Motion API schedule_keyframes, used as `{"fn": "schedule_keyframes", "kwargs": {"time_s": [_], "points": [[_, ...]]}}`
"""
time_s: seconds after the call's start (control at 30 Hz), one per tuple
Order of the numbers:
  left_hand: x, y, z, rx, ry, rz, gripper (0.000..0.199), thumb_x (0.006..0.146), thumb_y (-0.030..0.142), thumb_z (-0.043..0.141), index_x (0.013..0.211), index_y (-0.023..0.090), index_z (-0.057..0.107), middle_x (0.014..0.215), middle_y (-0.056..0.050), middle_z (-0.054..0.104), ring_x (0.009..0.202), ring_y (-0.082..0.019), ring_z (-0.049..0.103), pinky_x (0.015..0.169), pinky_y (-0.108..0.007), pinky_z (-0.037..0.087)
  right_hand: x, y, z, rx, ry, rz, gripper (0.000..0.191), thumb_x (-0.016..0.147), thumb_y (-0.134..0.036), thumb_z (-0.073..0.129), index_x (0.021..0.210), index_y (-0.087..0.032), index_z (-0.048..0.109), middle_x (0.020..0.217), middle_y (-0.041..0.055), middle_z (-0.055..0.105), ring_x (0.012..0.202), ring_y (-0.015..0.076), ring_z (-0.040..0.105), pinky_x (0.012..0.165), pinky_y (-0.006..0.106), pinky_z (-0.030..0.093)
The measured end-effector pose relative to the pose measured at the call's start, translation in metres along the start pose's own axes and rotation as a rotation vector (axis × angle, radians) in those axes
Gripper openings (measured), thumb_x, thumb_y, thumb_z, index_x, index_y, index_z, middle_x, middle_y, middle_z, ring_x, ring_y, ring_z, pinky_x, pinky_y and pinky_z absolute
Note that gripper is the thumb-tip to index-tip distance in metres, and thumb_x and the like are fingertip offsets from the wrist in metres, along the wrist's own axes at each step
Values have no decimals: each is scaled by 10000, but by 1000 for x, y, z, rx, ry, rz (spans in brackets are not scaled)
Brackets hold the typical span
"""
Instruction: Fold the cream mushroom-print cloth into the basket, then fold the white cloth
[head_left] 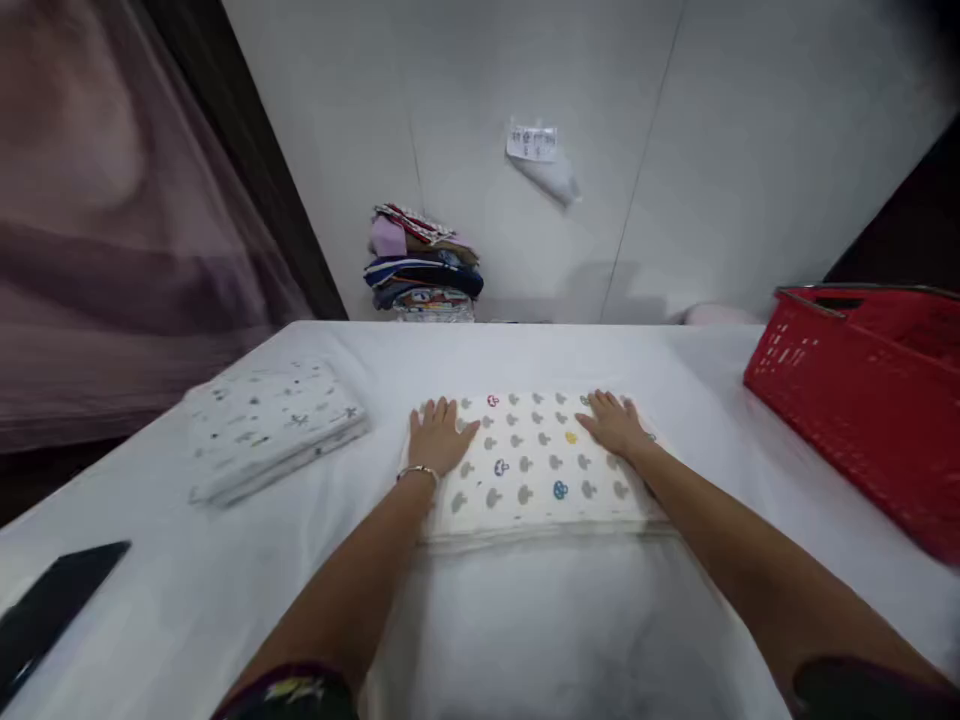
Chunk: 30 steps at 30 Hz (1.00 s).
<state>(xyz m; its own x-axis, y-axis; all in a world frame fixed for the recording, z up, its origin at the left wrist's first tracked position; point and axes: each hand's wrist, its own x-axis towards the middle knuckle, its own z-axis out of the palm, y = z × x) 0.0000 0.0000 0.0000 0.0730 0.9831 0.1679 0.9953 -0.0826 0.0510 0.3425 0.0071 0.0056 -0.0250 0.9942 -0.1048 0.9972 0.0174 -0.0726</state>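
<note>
Cloth [536, 468], white with mushroom print

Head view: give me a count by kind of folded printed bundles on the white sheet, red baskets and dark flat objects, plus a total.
Folded printed bundles: 2 (mushroom-print bundle, far-left bundle)
Red basket: 1
Dark flat object: 1
Total: 4

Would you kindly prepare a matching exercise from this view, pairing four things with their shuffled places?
Things:
1. White folded cloth with mushroom print
2. Red open-topped basket
3. Multicoloured stack of folded fabrics
4. Flat black rectangular object

Places:
A. In front of the pale wall
B. At the picture's lower left
C. Under the left hand and the right hand
D. At the picture's right edge

Pairs: 1-C, 2-D, 3-A, 4-B
</note>
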Motion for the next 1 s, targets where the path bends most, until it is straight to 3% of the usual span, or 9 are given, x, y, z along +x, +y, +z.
{"fn": "schedule_keyframes", "kwargs": {"time_s": [0.13,0.23,0.47,0.57,0.67,0.8,0.9,1.0], "points": [[0,2,-6,-9,-72,-25,791,824,676,133,1414,179,308,1494,-75,251,1376,-308,164,1094,-546,117,-9,-5,-15,29,-23,-8,646,901,-554,203,1428,-186,263,1507,95,190,1381,263,132,1080,521,102],[-1,3,-8,-22,-92,-32,801,821,679,134,1419,170,299,1501,-76,228,1382,-301,143,1101,-538,90,-33,-6,-18,27,42,-10,590,914,-515,218,1409,-204,293,1497,98,218,1377,267,147,1061,541,152],[-4,3,-11,-83,-119,-43,821,809,695,135,1429,176,274,1513,-75,184,1392,-284,106,1106,-527,52,-101,26,1,-19,125,88,573,912,-510,241,1386,-200,328,1491,97,237,1372,268,166,1050,550,197],[1,2,-21,-122,-173,-54,804,809,691,177,1425,185,280,1516,-75,174,1395,-275,98,1106,-518,49,-108,37,9,5,131,83,563,915,-501,238,1373,-190,339,1491,98,233,1366,266,181,1014,523,290],[2,1,-38,-201,-246,-86,766,825,672,168,1418,202,290,1516,-74,174,1390,-274,130,1092,-518,132,-107,38,11,9,147,67,562,914,-500,245,1363,-179,347,1488,111,236,1364,269,188,1004,504,314],[-30,-5,-52,-192,-197,10,721,842,659,170,1405,230,310,1521,-51,159,1396,-270,101,1087,-529,128,-107,36,10,25,153,53,558,911,-503,242,1350,-180,363,1488,110,234,1362,275,195,1004,495,321],[-66,-12,-46,-125,-158,105,676,851,646,211,1381,248,347,1514,-43,191,1396,-261,101,1091,-540,86,-107,36,10,40,149,62,552,909,-509,235,1335,-190,382,1487,111,237,1362,278,194,1004,499,321],[-84,-17,-40,-128,-163,65,637,864,626,213,1366,262,362,1508,-49,214,1393,-257,125,1079,-546,128,-107,38,9,44,147,47,540,903,-508,256,1326,-199,386,1479,106,256,1359,278,201,998,499,331]]}}
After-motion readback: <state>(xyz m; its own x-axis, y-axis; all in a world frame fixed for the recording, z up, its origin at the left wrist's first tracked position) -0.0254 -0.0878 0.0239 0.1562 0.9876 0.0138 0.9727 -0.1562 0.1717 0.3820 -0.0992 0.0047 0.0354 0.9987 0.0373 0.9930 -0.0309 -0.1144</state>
